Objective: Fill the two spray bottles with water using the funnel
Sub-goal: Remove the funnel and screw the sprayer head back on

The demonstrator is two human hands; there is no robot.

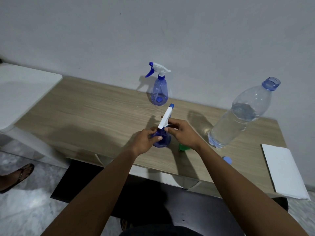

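Note:
Two blue spray bottles stand on the wooden table [95, 106]. The far spray bottle [159, 92] stands near the wall with its white and blue trigger head on. The near spray bottle [162, 139] is at the table's middle; my left hand [147, 140] grips its body and my right hand [183, 134] holds its white spray head [166, 117] at the collar. A green funnel [183, 147] lies on the table, mostly hidden under my right wrist. A large clear water bottle [238, 116], uncapped and more than half full, stands at the right.
A blue bottle cap [227, 160] lies near the table's front edge. A white sheet [284, 171] lies at the right end. A white plastic chair [25, 92] stands left of the table. A sandalled foot [16, 175] is on the floor at left.

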